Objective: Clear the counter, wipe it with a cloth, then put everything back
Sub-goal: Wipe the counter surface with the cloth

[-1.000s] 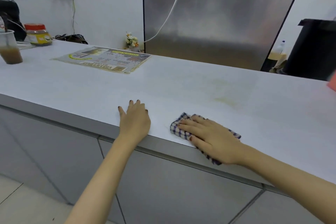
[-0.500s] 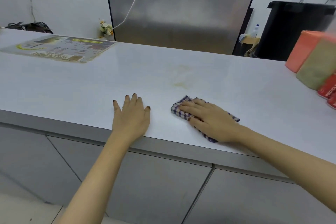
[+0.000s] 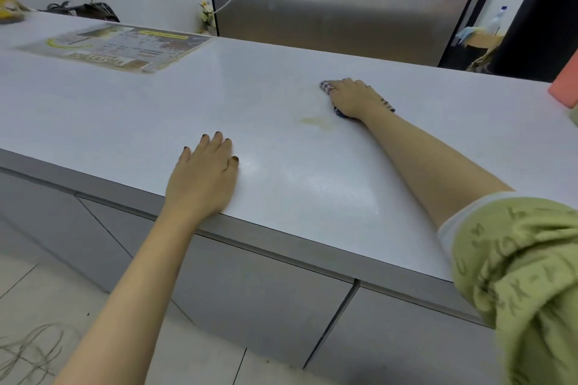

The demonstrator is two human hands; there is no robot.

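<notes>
I press my right hand (image 3: 353,100) flat on the checked cloth (image 3: 327,86), far out on the tabletop (image 3: 125,109), just beyond a yellowish stain (image 3: 319,122) (probably the target). My left hand (image 3: 203,178) lies open, fingers spread, near the front edge to brace my reach.

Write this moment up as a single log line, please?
step: wiping | right hand presses checked cloth on counter | left hand flat at front edge | yellowish stain beside cloth

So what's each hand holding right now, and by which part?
The right hand presses flat on top of the checked cloth, its edges showing around the fingers. The left hand lies flat on the counter, holding nothing.
</notes>
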